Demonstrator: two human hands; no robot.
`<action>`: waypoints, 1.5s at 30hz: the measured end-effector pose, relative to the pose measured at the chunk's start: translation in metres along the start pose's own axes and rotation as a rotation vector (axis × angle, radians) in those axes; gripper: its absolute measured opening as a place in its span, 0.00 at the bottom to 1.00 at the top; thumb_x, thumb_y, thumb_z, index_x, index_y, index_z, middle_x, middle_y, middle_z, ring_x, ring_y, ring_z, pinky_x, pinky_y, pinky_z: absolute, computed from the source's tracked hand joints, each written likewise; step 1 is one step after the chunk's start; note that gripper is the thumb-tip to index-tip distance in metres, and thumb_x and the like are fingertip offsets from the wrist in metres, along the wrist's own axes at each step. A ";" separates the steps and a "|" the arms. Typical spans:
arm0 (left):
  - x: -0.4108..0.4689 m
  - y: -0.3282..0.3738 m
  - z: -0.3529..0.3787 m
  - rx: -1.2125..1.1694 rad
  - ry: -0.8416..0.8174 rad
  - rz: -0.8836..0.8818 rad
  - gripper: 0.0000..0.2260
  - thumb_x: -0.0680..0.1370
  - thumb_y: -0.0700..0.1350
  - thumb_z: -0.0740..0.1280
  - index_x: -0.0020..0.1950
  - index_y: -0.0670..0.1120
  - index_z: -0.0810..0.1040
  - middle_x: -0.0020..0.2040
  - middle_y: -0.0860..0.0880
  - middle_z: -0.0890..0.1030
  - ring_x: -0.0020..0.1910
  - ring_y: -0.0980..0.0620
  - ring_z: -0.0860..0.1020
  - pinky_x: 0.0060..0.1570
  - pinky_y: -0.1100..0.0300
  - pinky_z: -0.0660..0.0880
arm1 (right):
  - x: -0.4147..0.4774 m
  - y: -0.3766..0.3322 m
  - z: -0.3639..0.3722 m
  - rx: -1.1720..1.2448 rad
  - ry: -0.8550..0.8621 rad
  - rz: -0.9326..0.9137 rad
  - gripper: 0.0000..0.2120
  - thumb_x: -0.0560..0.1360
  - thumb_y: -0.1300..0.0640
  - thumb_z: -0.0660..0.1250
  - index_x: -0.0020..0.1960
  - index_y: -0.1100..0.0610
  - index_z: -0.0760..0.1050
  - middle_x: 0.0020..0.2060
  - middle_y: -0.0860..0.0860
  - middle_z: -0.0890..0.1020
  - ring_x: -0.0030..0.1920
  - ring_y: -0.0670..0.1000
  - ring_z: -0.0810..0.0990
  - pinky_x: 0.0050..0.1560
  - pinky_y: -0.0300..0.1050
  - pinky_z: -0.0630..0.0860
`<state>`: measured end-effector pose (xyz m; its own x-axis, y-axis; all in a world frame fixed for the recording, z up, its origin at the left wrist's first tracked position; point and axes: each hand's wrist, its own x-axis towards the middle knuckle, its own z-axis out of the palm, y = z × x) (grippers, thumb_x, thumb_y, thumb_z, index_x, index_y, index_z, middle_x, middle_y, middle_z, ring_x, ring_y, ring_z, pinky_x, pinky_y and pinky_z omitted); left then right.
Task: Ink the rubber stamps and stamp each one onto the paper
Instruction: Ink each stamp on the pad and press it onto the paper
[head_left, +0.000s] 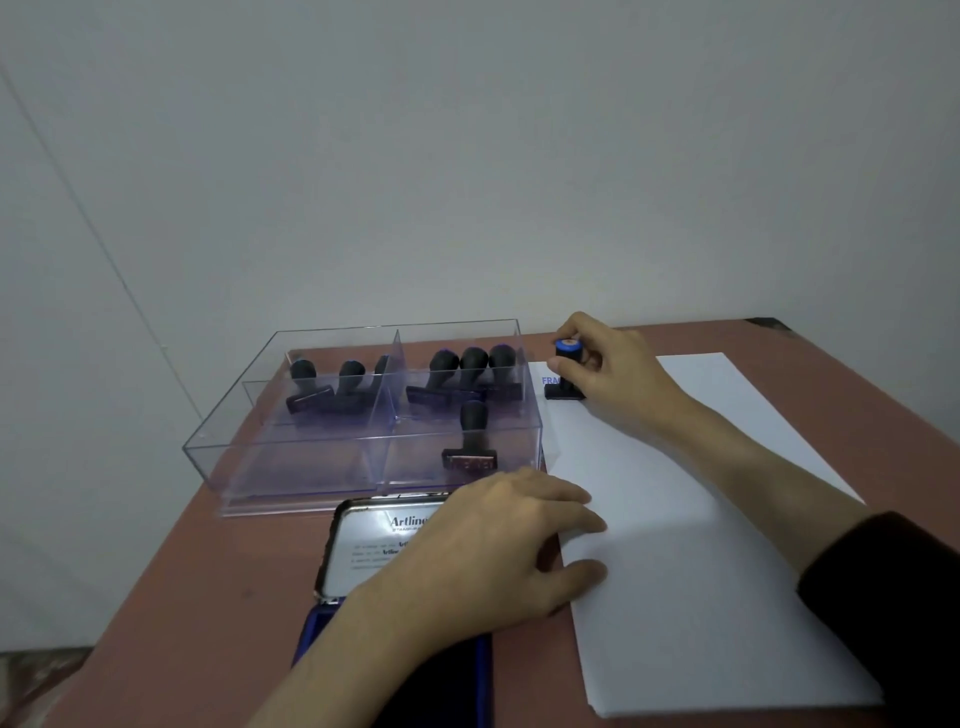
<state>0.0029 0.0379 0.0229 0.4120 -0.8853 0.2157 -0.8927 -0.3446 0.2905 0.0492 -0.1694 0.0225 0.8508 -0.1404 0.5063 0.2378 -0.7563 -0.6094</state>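
Note:
My right hand (608, 364) grips a black rubber stamp (565, 387) with a blue top, its base pressed flat on the far left corner of the white paper (701, 519). A blue imprint (549, 381) shows just left of the stamp, partly hidden by it. My left hand (498, 545) rests flat across the paper's left edge and the open ink pad (363, 561), whose lid reads Artline. Several black stamps (467, 374) stand in a clear divided plastic tray (218, 452); one (471, 441) stands alone nearer to me.
The brown table (182, 597) ends at a grey wall behind the tray. Its right edge runs diagonally past the paper. A dark sleeve (893, 597) covers my right forearm at the frame's lower right.

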 end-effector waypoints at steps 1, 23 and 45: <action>0.000 -0.001 0.000 -0.002 0.000 0.000 0.16 0.75 0.57 0.63 0.61 0.56 0.77 0.63 0.58 0.75 0.61 0.58 0.72 0.58 0.61 0.69 | -0.001 0.000 0.000 0.001 0.003 -0.004 0.05 0.74 0.60 0.67 0.44 0.58 0.71 0.24 0.48 0.67 0.27 0.46 0.64 0.28 0.33 0.62; 0.001 -0.001 0.000 0.020 -0.006 -0.007 0.16 0.75 0.58 0.64 0.62 0.57 0.76 0.65 0.59 0.74 0.64 0.60 0.69 0.58 0.65 0.65 | 0.000 0.002 0.002 -0.047 0.025 -0.066 0.08 0.73 0.61 0.68 0.43 0.60 0.68 0.26 0.48 0.67 0.28 0.46 0.63 0.29 0.32 0.63; -0.005 0.003 0.002 -0.004 0.089 -0.009 0.17 0.76 0.57 0.62 0.62 0.52 0.76 0.60 0.57 0.77 0.61 0.58 0.71 0.58 0.55 0.72 | 0.008 -0.046 -0.025 0.110 0.252 0.022 0.07 0.74 0.59 0.69 0.50 0.59 0.75 0.28 0.51 0.73 0.27 0.42 0.69 0.32 0.27 0.66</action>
<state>-0.0027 0.0404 0.0205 0.4345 -0.8509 0.2953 -0.8883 -0.3509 0.2962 0.0331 -0.1515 0.0701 0.7163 -0.3206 0.6198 0.2819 -0.6796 -0.6773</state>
